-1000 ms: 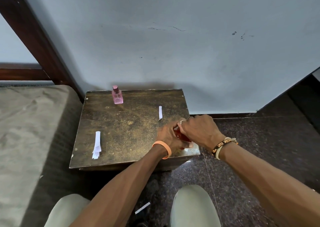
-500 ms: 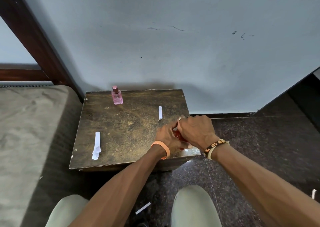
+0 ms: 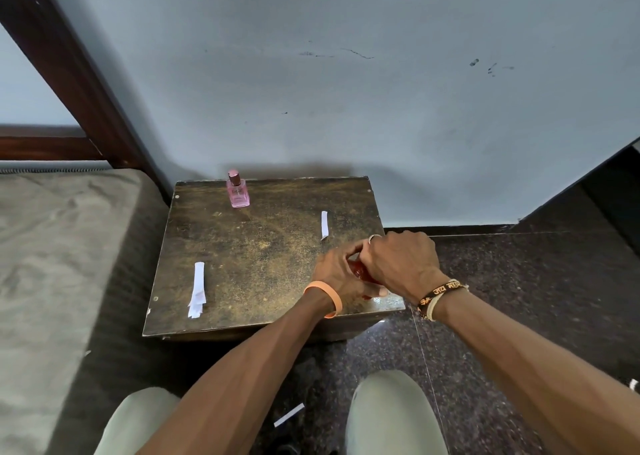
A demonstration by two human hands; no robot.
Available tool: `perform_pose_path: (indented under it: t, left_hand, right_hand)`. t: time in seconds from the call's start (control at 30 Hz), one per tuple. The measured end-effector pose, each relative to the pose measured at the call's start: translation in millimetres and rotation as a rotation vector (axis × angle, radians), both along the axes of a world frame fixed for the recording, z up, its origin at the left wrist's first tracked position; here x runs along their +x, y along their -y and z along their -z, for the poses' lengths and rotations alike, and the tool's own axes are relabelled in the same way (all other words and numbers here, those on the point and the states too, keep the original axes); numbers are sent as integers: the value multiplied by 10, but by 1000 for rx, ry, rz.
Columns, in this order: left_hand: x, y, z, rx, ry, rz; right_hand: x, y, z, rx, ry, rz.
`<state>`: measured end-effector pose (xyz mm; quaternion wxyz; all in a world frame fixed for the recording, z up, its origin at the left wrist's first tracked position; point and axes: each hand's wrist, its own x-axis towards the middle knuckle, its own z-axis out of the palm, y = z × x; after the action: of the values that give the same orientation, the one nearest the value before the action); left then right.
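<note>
A small red bottle (image 3: 359, 271) sits near the front right corner of a worn brown low table (image 3: 263, 257). My left hand (image 3: 337, 274) grips its lower part from the left. From above, my right hand (image 3: 401, 258) curls over its top and hides most of it. A pink perfume bottle (image 3: 237, 190) stands upright at the back left of the table. One white paper strip (image 3: 324, 224) lies at the back right, and a small stack of strips (image 3: 197, 290) lies at the front left.
A grey mattress (image 3: 52, 264) lies to the left under a dark wooden frame (image 3: 72, 73). The wall (image 3: 346, 90) is right behind the table. Dark speckled floor (image 3: 519, 298) spreads to the right. Another paper strip (image 3: 289, 414) lies on the floor between my knees.
Both hands stay closed around the red bottle at the front right corner. My right wrist has shifted slightly left and forward; nothing else on the table has moved.
</note>
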<state>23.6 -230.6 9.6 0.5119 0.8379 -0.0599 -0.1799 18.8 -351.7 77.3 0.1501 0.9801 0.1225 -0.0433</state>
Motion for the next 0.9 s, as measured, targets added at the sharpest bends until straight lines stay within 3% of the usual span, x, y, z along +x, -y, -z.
perform_pose_path:
  t: [0.13, 0.43, 0.63, 0.77, 0.9]
  left_hand:
    - [-1, -6, -19, 1, 14, 5]
    - [-4, 9, -7, 27, 48, 33]
    - [-24, 14, 40, 40, 83, 16]
    - [-41, 10, -37, 84, 120, 36]
    - [-166, 16, -14, 100, 123, -75]
  right_hand:
    - [3, -56, 1, 98, -27, 228]
    - [45, -213, -48, 175, -97, 529]
    - [2, -242, -45, 237, -80, 604]
    - [-121, -213, 30, 455, -77, 724]
    - [-284, -172, 214, 726, -160, 791]
